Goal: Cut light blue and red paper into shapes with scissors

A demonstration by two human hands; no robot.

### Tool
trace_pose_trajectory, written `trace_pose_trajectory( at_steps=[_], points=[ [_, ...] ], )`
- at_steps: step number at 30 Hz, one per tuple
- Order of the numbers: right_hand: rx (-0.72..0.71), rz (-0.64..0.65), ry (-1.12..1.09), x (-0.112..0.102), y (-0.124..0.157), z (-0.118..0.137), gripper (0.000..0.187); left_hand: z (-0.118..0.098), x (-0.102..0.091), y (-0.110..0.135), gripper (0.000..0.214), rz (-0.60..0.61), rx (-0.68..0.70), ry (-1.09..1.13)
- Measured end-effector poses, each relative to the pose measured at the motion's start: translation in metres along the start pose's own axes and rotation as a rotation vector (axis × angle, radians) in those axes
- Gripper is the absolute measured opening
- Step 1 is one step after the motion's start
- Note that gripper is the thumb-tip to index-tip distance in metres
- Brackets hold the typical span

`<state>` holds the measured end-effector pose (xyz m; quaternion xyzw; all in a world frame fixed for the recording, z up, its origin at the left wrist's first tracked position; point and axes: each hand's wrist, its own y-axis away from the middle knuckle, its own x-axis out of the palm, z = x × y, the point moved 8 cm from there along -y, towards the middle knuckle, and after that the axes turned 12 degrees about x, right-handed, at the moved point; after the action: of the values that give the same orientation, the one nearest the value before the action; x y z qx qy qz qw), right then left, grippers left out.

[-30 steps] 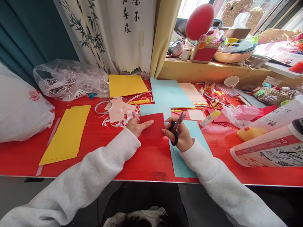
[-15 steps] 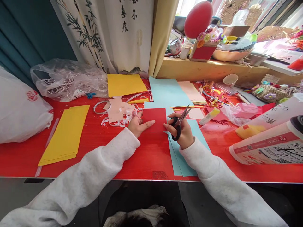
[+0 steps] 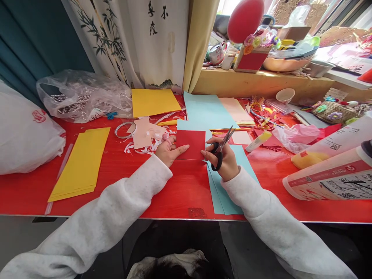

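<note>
A red sheet of paper (image 3: 191,145) is held up over the table. My left hand (image 3: 168,151) grips its left side, the thumb lying on the front face and the other fingers behind. On the opposite side, my right hand (image 3: 222,159) pinches the lower right edge between thumb and finger. That same hand also carries a pair of scissors (image 3: 217,157) with black handles; the blades point up and away from the paper, slightly apart. Light blue sheets (image 3: 223,193) lie beneath and beside my right hand.
Yellow sheets (image 3: 83,164) lie at the left. Pink paper scraps (image 3: 145,133) and a tape roll (image 3: 123,130) sit beyond my left hand. A glue stick (image 3: 258,141) and a large cup (image 3: 328,174) are at the right. Plastic bags (image 3: 27,131) stand far left.
The red paper's lower edge now shows as a distinct line above the tabletop. Both hands keep their holds and have barely moved; the whole view has shifted slightly.
</note>
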<state>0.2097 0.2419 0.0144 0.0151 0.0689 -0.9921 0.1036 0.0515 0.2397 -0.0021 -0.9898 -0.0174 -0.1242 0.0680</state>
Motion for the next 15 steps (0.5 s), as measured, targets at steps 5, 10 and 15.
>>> trace_pose_trajectory(
  at_steps=[5,10,15],
  points=[
    [-0.003,-0.013,-0.025,-0.0019,-0.0004,-0.0001,0.029,0.0016,-0.0008,-0.0005,0.046,-0.005,0.009,-0.014],
    [-0.017,-0.020,-0.043,-0.0028,-0.0001,0.0024,0.032,0.0019,0.0018,-0.0005,0.041,0.016,0.011,0.033],
    [0.010,-0.015,-0.050,-0.0019,0.0007,0.0023,0.030,0.0010,-0.0016,-0.0008,0.042,-0.004,0.029,-0.031]
  ],
)
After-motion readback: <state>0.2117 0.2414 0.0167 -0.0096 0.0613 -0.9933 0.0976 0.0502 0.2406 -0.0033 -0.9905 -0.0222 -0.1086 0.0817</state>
